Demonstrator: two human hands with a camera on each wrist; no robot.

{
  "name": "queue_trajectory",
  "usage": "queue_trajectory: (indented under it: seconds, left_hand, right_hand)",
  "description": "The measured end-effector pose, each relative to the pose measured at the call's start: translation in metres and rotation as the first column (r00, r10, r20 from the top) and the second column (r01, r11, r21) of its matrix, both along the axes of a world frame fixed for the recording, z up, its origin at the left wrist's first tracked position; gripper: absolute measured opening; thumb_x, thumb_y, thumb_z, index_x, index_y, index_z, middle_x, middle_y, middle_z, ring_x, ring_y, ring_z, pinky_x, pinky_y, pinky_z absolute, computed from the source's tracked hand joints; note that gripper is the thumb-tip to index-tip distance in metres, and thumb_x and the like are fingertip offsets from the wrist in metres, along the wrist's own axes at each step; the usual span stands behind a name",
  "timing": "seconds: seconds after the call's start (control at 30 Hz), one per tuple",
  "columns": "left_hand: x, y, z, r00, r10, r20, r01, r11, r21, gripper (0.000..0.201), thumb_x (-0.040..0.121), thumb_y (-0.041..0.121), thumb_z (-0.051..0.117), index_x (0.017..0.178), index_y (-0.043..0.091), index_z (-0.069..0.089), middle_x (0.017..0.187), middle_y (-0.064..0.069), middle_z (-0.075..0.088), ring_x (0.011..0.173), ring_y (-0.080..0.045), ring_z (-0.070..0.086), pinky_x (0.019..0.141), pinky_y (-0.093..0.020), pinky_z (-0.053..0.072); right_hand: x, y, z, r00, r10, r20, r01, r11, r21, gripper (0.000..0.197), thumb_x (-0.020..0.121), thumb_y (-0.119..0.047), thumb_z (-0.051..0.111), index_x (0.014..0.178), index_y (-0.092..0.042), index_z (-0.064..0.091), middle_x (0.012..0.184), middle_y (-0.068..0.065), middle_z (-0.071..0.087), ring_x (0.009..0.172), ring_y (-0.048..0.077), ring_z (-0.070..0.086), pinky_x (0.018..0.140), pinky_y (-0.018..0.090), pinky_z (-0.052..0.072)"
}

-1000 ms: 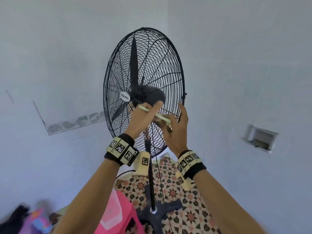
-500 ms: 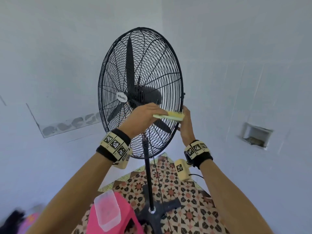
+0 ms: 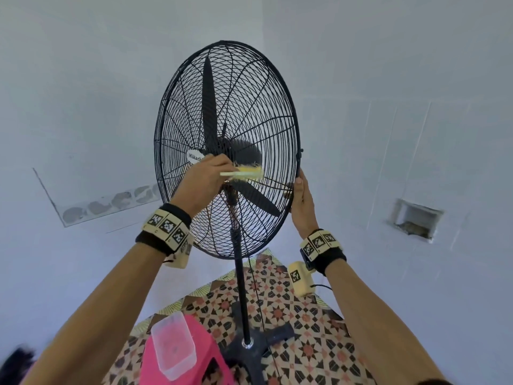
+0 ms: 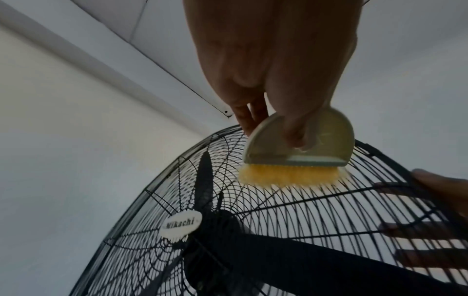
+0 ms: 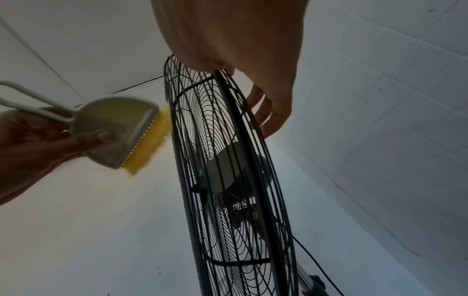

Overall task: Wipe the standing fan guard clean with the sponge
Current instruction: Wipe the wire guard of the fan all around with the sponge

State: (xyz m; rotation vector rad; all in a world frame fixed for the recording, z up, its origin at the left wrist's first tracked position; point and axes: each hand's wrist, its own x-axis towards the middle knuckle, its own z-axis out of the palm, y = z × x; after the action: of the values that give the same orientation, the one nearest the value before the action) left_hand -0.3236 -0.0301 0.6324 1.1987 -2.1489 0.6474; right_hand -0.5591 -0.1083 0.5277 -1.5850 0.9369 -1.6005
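Observation:
The black wire fan guard (image 3: 249, 87) stands upright on its pole in the head view. My left hand (image 3: 219, 169) grips a sponge (image 3: 245, 172) with a pale half-round holder and a yellow scrubbing edge. The yellow edge presses against the front wires just right of the hub badge. In the left wrist view the sponge (image 4: 298, 148) is pinched between thumb and fingers on the guard (image 4: 291, 202). My right hand (image 3: 298, 190) holds the guard's right rim, thumb in front and fingers behind. In the right wrist view its fingers (image 5: 268, 112) curl behind the rim (image 5: 228, 96).
The fan pole (image 3: 240, 287) runs down to a dark cross base (image 3: 258, 345) on patterned floor tiles. A pink stool (image 3: 155, 365) with a clear plastic container (image 3: 173, 347) stands at the lower left. A wall niche (image 3: 415, 220) is at the right. White walls close in behind.
My right hand left the sponge and took hold of the guard's right rim. My left hand carried the sponge up onto the front wires near the hub.

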Motion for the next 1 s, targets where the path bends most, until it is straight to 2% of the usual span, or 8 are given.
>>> queue_trajectory:
  seconds: [0.1,0.17,0.3,0.43,0.6,0.7,0.83,1.0]
  left_hand:
    - [-0.015,0.009,0.005,0.992,-0.128,-0.021,0.129,0.99,0.058,0.027,0.098,0.019,0.058,0.118,0.012,0.073,0.111,0.0,0.067,0.092,-0.011,0.052,0.083,-0.023,0.049]
    - [-0.039,0.014,0.006,0.968,-0.25,0.032,0.246,0.964,0.101,0.028,0.096,0.019,0.058,0.118,0.013,0.075,0.112,0.001,0.066,0.095,-0.012,0.053,0.089,-0.022,0.046]
    - [-0.061,0.012,0.003,0.954,-0.144,0.264,0.136,0.99,0.047,0.024,0.084,0.009,0.08,0.107,0.012,0.079,0.108,-0.002,0.067,0.096,-0.015,0.059,0.094,-0.024,0.048]
    - [-0.06,0.021,0.01,0.95,-0.064,0.307,0.062,0.998,0.016,0.024,0.083,0.002,0.08,0.106,0.009,0.075,0.107,-0.002,0.062,0.093,-0.016,0.057,0.088,-0.029,0.052]
    - [-0.069,0.029,0.019,0.932,-0.077,0.354,0.068,0.997,0.038,0.032,0.082,-0.008,0.073,0.108,0.011,0.071,0.106,-0.002,0.06,0.091,-0.02,0.056,0.084,-0.038,0.054]
    - [-0.061,0.034,0.014,0.93,-0.034,0.367,0.01,0.998,0.067,0.034,0.086,-0.005,0.072,0.115,0.013,0.071,0.108,0.001,0.058,0.089,-0.016,0.051,0.079,-0.033,0.053]
    - [-0.046,0.039,0.015,0.96,0.053,0.275,-0.061,0.998,0.021,0.037,0.09,-0.007,0.058,0.122,0.009,0.067,0.115,-0.003,0.059,0.098,-0.017,0.051,0.093,-0.035,0.053]
    - [-0.069,0.034,0.012,0.945,-0.035,0.325,0.023,0.999,0.043,0.035,0.087,-0.004,0.068,0.118,0.012,0.07,0.11,0.0,0.059,0.093,-0.014,0.05,0.084,-0.024,0.044]
  right_hand:
    - [0.002,-0.004,-0.002,0.998,0.055,0.018,-0.055,0.998,0.019,0.061,0.103,-0.071,0.026,0.158,-0.047,0.028,0.163,-0.01,0.038,0.15,0.014,0.036,0.122,0.054,0.032]
    - [0.002,-0.002,-0.002,0.994,0.104,0.041,-0.105,0.994,0.033,0.06,0.1,-0.071,0.036,0.155,-0.048,0.033,0.158,-0.001,0.044,0.144,0.022,0.044,0.115,0.06,0.041]
    - [-0.008,0.008,0.008,0.959,0.2,0.202,-0.232,0.961,0.153,0.048,0.097,-0.056,0.057,0.142,-0.041,0.048,0.14,0.003,0.058,0.125,0.024,0.061,0.087,0.037,0.057]
    - [-0.012,0.003,0.012,0.915,0.316,0.25,-0.378,0.889,0.257,0.023,0.108,-0.036,0.051,0.13,-0.038,0.055,0.132,0.0,0.063,0.118,0.024,0.062,0.088,0.037,0.056]
    - [-0.001,0.0,0.011,0.904,0.35,0.246,-0.41,0.873,0.265,0.022,0.106,-0.024,0.051,0.123,-0.036,0.058,0.118,-0.006,0.068,0.107,0.015,0.062,0.091,0.039,0.052]
    - [0.0,-0.001,0.008,0.907,0.338,0.25,-0.397,0.884,0.246,0.016,0.106,-0.037,0.055,0.12,-0.032,0.058,0.116,-0.006,0.069,0.107,0.015,0.064,0.091,0.039,0.052]
    - [0.002,-0.001,0.009,0.911,0.331,0.246,-0.388,0.891,0.235,0.027,0.104,-0.047,0.054,0.116,-0.024,0.06,0.118,-0.002,0.071,0.108,0.016,0.067,0.088,0.035,0.057]
    - [0.008,-0.001,0.005,0.942,0.258,0.216,-0.302,0.931,0.206,0.023,0.111,-0.028,0.044,0.125,-0.015,0.056,0.124,0.006,0.065,0.107,0.018,0.062,0.088,0.04,0.053]
